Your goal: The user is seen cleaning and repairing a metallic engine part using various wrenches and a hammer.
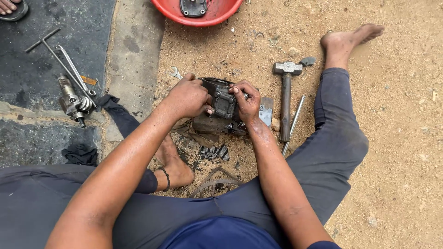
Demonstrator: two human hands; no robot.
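Left hand (187, 97) and right hand (247, 100) on dark metal housing (223, 99), hammer (286, 94) beside.

There is a single view, from a camera worn on the person's head. It looks almost straight down over the person's own lap and forearms at the sandy ground (392, 138) in front. It sits close: the arms enter from the bottom edge and fill the lower half, and the left hand (187, 98) and right hand (247, 102) meet near the middle. The top edge cuts across a red basin (217, 14); the left side takes in dark pavement (27, 74).
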